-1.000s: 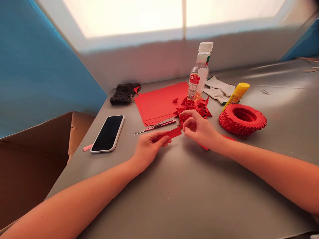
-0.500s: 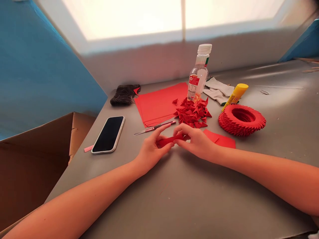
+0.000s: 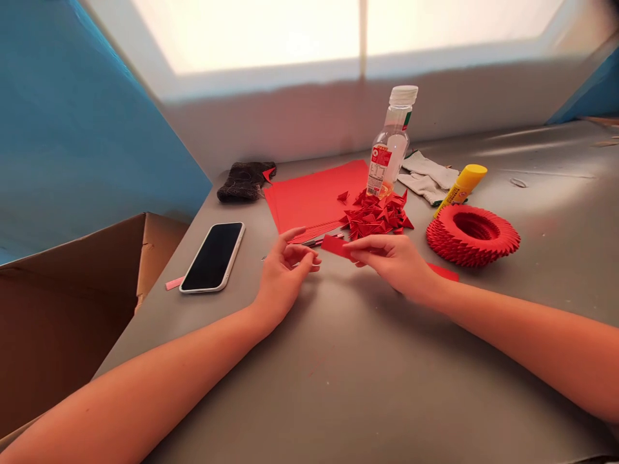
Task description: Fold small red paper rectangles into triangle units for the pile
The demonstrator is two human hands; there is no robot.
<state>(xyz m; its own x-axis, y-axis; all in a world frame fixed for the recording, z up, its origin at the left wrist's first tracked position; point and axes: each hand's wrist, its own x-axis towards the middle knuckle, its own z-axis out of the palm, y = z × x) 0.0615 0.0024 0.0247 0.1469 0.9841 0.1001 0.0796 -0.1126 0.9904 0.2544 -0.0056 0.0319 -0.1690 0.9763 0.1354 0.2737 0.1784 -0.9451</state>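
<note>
Red paper, a small folded strip (image 3: 333, 246), is what the person at this tabletop (image 3: 314, 399) has in hand, and from where I stand the clear bottle (image 3: 384, 154) makes the easiest landmark. In the head view, the right hand (image 3: 394, 261) is nearer the person than the bottle, its fingers closed in a pinch on one end of the strip. The strip's free end points toward the left hand (image 3: 285, 277), which is nearer the person and to the left of the bottle. Those left fingers are open and loosely curled, just beside the strip but apart from it.

Right at the foot of the bottle, on the near side, lies a heap of folded red pieces (image 3: 380, 216), with a single folded triangle (image 3: 343, 196) a little to its left. Left of the bottle spreads a stack of red sheets (image 3: 314, 193); farther left sits a dark cloth bundle (image 3: 244, 182) with a red scrap (image 3: 269, 174) at its edge. Nearer the person than the bottle and to its left is a craft knife (image 3: 314, 243), partly hidden by the left hand. Well to the left are a phone (image 3: 213, 258), face up, a pink strip (image 3: 173, 283) poking out beside it, and an open cardboard box (image 3: 164, 251).

Just right of the bottle lie pale gloves (image 3: 428, 174), then a yellow glue stick (image 3: 461, 187), tilted, behind a pleated red ring (image 3: 442, 241). More red paper (image 3: 445, 272) shows past the right wrist, nearer the person than that ring.
</note>
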